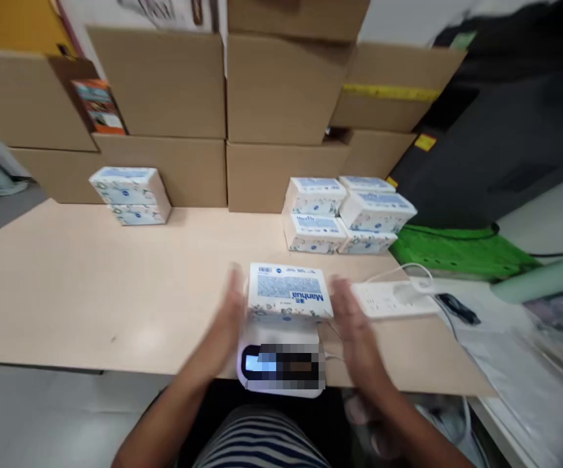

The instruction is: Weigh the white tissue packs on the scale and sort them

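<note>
A white and blue tissue pack point(288, 290) lies on a small white scale point(281, 364) at the near edge of the table point(91, 292). My left hand point(230, 312) is at the pack's left side and my right hand point(352, 318) at its right side. Both are smeared by motion, fingers stretched out. I cannot tell whether they touch the pack.
Two stacked tissue packs point(130, 194) sit at the back left and several more packs point(347, 214) at the back right. Cardboard boxes point(272, 91) line the rear. A white power strip point(393, 299) with cables lies at right, near a green bag point(457, 250).
</note>
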The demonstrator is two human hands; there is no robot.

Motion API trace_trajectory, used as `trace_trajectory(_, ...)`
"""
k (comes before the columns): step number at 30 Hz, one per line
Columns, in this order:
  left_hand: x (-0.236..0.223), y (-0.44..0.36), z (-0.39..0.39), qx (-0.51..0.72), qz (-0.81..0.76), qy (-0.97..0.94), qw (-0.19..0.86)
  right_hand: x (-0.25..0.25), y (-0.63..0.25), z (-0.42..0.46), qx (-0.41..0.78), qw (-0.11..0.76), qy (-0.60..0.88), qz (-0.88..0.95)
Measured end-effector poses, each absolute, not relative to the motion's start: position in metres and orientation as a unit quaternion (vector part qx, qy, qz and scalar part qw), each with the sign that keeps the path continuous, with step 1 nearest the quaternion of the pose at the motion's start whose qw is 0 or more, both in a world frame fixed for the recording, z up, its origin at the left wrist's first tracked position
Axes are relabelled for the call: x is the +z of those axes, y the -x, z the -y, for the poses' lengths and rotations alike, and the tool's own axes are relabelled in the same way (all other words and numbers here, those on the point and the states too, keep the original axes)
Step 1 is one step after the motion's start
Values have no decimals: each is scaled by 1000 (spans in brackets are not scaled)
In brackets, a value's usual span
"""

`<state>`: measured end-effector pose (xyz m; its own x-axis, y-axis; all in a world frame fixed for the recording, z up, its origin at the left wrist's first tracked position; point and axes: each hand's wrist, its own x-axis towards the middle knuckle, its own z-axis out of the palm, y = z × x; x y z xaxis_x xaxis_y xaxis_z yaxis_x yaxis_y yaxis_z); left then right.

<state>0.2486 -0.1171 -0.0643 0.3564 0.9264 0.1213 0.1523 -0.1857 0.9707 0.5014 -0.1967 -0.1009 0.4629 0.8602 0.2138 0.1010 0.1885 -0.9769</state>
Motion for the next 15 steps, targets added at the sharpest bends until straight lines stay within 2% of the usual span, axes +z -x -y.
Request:
trace_trajectory(2,-55,-266,123,390,-373,-664,518,-98,-479,186,335,579,540,511)
trace_trajectory(6,-40,-229,145,449,-318,-626,553,-65,-446,172,354,539,447,620)
trace_trajectory(11,-42,-150,146,579,-387,-564,444,-29,-385,129,340,427,365,754)
trace_trajectory(15,-39,-88,95,575,-446,-552,408,-32,-323,66,248,342,400,814)
